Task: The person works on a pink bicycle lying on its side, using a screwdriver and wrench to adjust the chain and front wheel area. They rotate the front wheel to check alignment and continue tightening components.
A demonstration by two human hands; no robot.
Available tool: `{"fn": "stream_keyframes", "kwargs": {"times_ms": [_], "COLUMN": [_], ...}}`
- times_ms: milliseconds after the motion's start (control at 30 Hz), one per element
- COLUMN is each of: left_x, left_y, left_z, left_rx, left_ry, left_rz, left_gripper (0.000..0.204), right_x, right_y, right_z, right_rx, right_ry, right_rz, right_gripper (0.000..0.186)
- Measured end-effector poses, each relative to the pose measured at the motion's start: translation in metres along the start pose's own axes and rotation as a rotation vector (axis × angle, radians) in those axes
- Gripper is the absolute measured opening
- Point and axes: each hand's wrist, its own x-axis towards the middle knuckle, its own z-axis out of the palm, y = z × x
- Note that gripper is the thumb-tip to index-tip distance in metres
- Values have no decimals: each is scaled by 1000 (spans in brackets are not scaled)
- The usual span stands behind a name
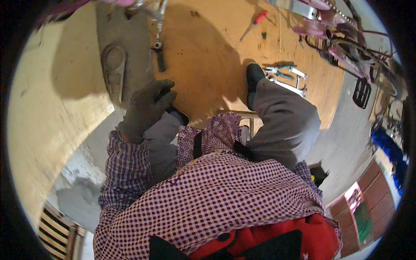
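Note:
My left hand [147,106], in a dark glove, hovers above my left leg, fingers loosely bent and apart, holding nothing visible. Just beyond it, a flat metal tool with a round loop [122,76] lies on a grey patch of the plywood board [199,52]; a long metal tool with a dark handle [161,58] lies alongside. Beside my right shoe [253,82] are teal-handled pliers [284,74] and silver wrenches [290,88]. A red-handled screwdriver [259,18] lies farther forward. My right sleeve [305,171] shows at my side; that hand is hidden.
A pink bicycle [329,32] with chain and pedal [360,92] stands at upper right. A pale board [39,121] is on the left, with a slatted wooden piece [56,229] at lower left. Blue material [385,151] and brown panels [368,195] sit at far right.

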Motion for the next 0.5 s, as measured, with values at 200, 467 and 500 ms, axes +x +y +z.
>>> {"fn": "stream_keyframes", "kwargs": {"times_ms": [200, 467, 500], "left_x": [-4, 35, 34], "left_y": [5, 8, 11], "left_z": [-1, 32, 33], "left_rx": [-83, -143, -108], "left_ry": [100, 218, 215], "left_rz": [85, 202, 209], "left_gripper": [32, 28, 28], "right_x": [20, 39, 42], "right_y": [10, 26, 28], "right_z": [-28, -65, -68], "right_rx": [66, 137, 145], "right_ry": [131, 253, 270], "right_rz": [36, 88, 90], "right_gripper": [37, 38, 38]}}
